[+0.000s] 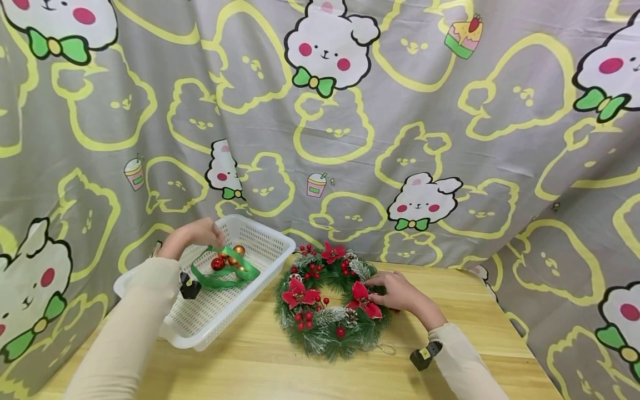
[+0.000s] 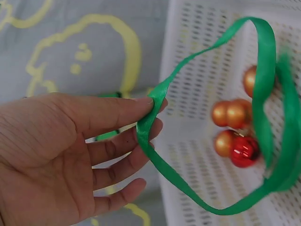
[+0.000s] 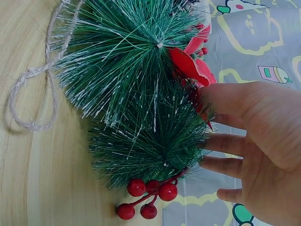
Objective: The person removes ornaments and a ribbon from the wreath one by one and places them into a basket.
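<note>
Over the basket's far left side, my left hand [image 1: 204,230] pinches a green ribbon [image 2: 164,92] between thumb and fingers. The ribbon hangs in a loose loop above gold and red baubles [image 2: 237,113] lying inside the white basket [image 2: 186,146]. A Christmas wreath [image 1: 320,347] of frosted green needles, red flowers and berries lies on the table to the right. My right hand [image 1: 400,291] is at its right side, thumb and index finger at a red flower [image 3: 193,66]. The tips of those fingers are partly hidden; the other fingers touch the needles.
The wooden table [image 1: 450,322] carries the basket and wreath close to each other. A twine loop [image 3: 33,99] sticks out from the wreath's near right edge. Behind the table hangs a grey curtain [image 1: 350,116] with cartoon rabbits. Each wrist wears a small black camera [image 1: 424,355].
</note>
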`<state>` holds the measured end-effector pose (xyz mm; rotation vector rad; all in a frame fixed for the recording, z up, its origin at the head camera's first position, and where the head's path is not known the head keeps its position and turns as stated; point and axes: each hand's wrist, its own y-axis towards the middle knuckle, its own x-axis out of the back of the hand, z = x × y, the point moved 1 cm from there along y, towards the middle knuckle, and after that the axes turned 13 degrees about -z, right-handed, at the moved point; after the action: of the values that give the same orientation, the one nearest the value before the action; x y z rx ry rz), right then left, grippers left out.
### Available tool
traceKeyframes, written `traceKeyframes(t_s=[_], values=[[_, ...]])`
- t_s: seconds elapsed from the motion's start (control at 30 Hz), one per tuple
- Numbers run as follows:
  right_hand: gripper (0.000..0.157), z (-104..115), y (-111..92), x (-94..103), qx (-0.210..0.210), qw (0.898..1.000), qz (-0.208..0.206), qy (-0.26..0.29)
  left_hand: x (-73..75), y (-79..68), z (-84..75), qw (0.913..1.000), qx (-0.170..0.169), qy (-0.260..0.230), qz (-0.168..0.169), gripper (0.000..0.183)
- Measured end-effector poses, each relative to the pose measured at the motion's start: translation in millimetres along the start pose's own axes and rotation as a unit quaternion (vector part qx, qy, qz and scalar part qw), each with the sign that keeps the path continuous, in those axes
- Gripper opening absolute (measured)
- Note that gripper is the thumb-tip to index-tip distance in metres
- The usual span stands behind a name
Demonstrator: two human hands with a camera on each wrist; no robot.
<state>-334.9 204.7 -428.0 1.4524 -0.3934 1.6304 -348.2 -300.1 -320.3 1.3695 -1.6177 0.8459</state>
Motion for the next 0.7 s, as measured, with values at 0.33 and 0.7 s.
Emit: traceKeyframes(t_s=[0.33, 0.7], values=[[0.033, -0.4, 0.4, -0.6, -0.003, 1.000, 0.002, -0.001, -28.7, 6.3, 34.8, 0.9978, 0.048, 0.017, 0.042, 0.021], [0.032, 3.7, -0.9, 0.9, -0.013, 1.000, 0.002, 0.010, -46.5, 1.6, 52.7, 0.9922, 0.090, 0.064, 0.058, 0.045]])
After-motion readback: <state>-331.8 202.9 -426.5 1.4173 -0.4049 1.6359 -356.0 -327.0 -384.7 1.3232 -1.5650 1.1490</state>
